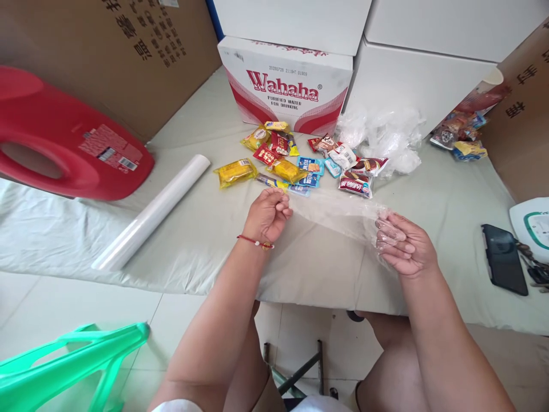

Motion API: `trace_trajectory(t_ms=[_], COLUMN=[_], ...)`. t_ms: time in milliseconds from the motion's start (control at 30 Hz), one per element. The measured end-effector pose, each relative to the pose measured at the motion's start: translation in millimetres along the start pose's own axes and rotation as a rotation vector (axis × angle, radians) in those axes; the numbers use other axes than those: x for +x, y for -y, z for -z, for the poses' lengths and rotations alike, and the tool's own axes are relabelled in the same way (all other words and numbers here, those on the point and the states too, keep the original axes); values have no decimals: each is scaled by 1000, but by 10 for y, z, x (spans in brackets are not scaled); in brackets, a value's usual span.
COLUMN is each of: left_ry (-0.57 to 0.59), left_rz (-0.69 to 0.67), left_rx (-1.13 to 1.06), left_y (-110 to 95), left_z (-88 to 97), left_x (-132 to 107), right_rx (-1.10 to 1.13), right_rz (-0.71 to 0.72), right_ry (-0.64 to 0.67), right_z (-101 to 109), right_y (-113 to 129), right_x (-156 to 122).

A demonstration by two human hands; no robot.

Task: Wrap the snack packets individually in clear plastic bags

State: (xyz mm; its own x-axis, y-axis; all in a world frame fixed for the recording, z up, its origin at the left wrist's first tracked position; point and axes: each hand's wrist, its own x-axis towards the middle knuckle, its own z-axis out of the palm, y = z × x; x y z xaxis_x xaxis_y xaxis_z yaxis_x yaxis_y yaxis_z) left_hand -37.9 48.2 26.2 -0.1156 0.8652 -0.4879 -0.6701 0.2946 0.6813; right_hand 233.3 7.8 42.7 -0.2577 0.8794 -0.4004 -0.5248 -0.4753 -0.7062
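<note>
Transparent thin plastic film stretches nearer than the white-and-red cardboard carton, with left grip and right grip both pinched on it. Probably very light, soft and slippery; its edges seem best to hold.

A thin, transparent plastic film is stretched sideways above the worktop, its left end pinched, its crumpled right end gripped by fingers.

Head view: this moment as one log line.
left hand: gripping clear plastic | right hand: gripping its other end | snack packs: beyond the plastic | white roll: left of left hand
</note>
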Motion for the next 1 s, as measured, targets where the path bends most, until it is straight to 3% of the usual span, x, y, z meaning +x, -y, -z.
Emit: trace_trajectory(t_ms=[100, 200, 333, 400, 500, 567, 733, 867, 1000], left_ry=[-25, -19, 181, 246, 206, 175, 29, -119, -153], left_rz=[-54, -63, 11, -85, -244, -262, -199, -230, -269], left_rx=[-6, 202, 482, 553, 670, 711, 496, 408, 395], left_y=[103, 302, 567, 678, 803, 846, 802, 656, 485], left_z=[-49, -107, -147, -159, -175, -182, -150, -31, 135], left_x=[-25, -137, -326, -383, -389, -355, -247, -164, -108], right_rx=[127, 192, 103, 21, -60, -80, -68, -36, -99], right_rz=[4, 38, 146, 201, 224, 204, 161, 180, 109], right_ry=[-40, -115, -198, -225, -216, -183, -160, -194, -239], right_z=[-26, -68, -178, -272, -428, -507, -508, -359, -181], right_y=[-50, -159, -364, -492, -683, -779, -802, -649, -471], right_x=[65, 154, 191, 173, 130, 104, 93, 126, 142])
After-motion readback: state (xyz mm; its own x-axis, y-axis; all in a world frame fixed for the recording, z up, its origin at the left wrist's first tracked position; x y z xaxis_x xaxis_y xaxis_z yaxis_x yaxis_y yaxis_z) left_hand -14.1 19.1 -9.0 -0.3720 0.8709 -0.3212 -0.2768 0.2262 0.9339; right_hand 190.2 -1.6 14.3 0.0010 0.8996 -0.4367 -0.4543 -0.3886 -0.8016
